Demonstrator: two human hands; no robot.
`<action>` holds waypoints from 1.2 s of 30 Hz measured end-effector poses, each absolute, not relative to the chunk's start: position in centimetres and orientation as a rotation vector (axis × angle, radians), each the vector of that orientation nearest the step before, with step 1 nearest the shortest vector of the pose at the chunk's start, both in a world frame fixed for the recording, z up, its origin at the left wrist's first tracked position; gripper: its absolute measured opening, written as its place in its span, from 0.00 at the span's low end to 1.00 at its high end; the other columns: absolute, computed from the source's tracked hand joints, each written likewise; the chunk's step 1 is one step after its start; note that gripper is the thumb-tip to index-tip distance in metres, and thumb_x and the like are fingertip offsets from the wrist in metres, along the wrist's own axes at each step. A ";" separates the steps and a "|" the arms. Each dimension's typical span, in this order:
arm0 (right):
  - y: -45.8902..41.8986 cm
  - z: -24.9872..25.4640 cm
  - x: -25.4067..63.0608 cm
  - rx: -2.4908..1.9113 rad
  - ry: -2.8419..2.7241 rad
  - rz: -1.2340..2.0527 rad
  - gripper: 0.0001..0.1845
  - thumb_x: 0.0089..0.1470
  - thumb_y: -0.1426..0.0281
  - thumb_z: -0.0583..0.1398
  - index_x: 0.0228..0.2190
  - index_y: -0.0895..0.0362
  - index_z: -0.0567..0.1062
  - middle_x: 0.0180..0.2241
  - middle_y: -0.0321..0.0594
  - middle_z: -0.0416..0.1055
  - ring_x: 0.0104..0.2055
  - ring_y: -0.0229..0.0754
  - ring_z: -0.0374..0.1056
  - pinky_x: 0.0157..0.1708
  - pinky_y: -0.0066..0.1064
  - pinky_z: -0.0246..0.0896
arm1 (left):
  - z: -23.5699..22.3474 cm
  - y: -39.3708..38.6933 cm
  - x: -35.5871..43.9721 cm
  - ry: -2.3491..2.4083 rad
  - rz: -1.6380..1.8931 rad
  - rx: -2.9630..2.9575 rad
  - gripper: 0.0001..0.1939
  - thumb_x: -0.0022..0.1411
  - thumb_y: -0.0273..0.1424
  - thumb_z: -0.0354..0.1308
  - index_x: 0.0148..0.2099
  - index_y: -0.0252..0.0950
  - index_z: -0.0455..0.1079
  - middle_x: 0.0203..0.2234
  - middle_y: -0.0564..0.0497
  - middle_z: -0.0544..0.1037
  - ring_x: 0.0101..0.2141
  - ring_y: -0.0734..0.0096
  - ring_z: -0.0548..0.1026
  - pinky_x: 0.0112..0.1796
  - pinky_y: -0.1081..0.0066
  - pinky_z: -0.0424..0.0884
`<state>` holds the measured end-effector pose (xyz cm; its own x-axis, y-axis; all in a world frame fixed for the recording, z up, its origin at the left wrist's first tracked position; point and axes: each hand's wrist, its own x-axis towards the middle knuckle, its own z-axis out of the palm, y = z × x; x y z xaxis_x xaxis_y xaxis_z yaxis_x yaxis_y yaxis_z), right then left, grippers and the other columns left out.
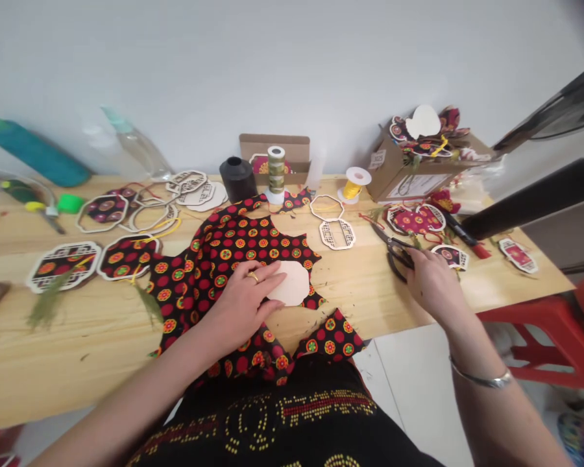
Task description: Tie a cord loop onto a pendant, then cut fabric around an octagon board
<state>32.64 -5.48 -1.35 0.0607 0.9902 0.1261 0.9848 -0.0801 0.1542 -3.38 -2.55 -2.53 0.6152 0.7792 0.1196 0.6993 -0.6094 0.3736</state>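
My left hand [246, 295] rests with its fingers stretched over the left part of a pale, notched-corner flat piece [294, 283]. Thumb and fingertips touch the piece, which lies on black fabric [214, 259] printed with red dots and orange flowers. The cloth has jagged cut edges, and one corner hangs at the table's front. On the right, my right hand [435, 282] grips black-handled scissors [394, 250] close to the tabletop, blades pointing away and to the left. The fingers partly cover the handles.
Behind the fabric stand a black thread cone [237, 178], a green thread spool [276, 172] and a yellow spool [353, 188]. Ornament frames [65, 267] lie left. A cardboard box [409, 172], marker [467, 237] and black pole [540, 194] are right, above a red stool [540, 337].
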 end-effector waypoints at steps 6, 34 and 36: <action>-4.9 0.5 31.9 2.121 2.003 0.270 0.20 0.53 0.79 0.52 0.47 0.72 0.71 0.36 0.59 0.72 0.39 0.56 0.70 0.39 0.39 0.63 | -1.9 -2.8 -3.2 1.192 0.354 2.565 0.19 0.63 0.34 0.56 0.56 0.35 0.71 0.58 0.48 0.71 0.52 0.56 0.61 0.54 0.53 0.63; -8.4 5.3 27.8 2.094 2.507 -1.467 0.27 0.56 0.47 0.51 0.42 0.55 0.73 0.37 0.46 0.74 0.37 0.50 0.71 0.35 0.39 0.66 | -2.0 -3.2 -3.2 1.200 0.359 2.561 0.18 0.65 0.32 0.53 0.56 0.35 0.70 0.59 0.46 0.68 0.53 0.54 0.59 0.55 0.51 0.62; -7.6 5.0 26.4 1.988 2.303 -1.237 0.23 0.54 0.49 0.56 0.30 0.57 0.73 0.26 0.41 0.72 0.26 0.43 0.66 0.25 0.34 0.60 | -2.0 -3.2 -3.2 1.200 0.379 2.571 0.18 0.65 0.32 0.53 0.55 0.35 0.70 0.60 0.45 0.66 0.54 0.54 0.59 0.55 0.51 0.62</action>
<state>26.37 -7.57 5.04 -0.2608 0.8982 -0.3538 0.7911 -0.0112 -0.6116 -3.20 -3.18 -1.96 0.6210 0.7749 0.1178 0.7019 -0.6167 0.3565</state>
